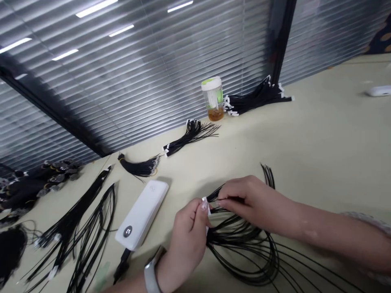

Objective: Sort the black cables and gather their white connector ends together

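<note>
Possibly, if the left hand [191,228] loosened its pinch on the small white piece [209,210], that could slip; rightward, the looped black wires [241,244], crowded together over the bench [320,162], could tangle or be tugged askew by the right hand [241,201], its fingers narrowed at the strands. A dark bundle [10,252] is cut off at left; fingers cover most of the white piece; I cannot tell whether the right fingertips hold a wire; some wires run out below.

You see digits on the round display [127,231] of the white power bank [143,215], too small to read surely. You can read nothing else.
</note>
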Action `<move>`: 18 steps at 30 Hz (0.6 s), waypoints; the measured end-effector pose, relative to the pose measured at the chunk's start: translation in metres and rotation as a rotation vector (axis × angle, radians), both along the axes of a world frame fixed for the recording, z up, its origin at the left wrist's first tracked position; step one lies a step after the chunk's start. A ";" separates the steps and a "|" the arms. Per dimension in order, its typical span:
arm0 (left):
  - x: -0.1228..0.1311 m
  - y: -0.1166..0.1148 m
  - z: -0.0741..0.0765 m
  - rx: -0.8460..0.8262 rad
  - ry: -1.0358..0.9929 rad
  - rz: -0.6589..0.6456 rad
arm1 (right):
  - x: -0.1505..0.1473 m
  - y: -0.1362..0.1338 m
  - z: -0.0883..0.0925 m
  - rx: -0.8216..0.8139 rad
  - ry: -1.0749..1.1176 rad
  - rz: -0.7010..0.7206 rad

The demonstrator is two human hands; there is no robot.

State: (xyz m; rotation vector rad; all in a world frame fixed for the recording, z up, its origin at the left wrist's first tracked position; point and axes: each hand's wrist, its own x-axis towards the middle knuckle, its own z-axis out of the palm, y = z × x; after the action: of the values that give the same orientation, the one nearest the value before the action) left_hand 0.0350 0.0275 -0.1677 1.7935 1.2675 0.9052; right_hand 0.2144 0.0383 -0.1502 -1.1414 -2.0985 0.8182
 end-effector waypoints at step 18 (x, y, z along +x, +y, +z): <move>-0.005 0.002 -0.001 -0.084 0.069 0.108 | 0.004 0.000 -0.003 0.322 -0.249 -0.010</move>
State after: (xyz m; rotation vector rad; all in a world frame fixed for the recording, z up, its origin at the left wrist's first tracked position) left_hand 0.0300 0.0299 -0.1687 1.7172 1.4374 0.8425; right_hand 0.2187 0.0387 -0.1528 -1.1197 -2.3191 0.3263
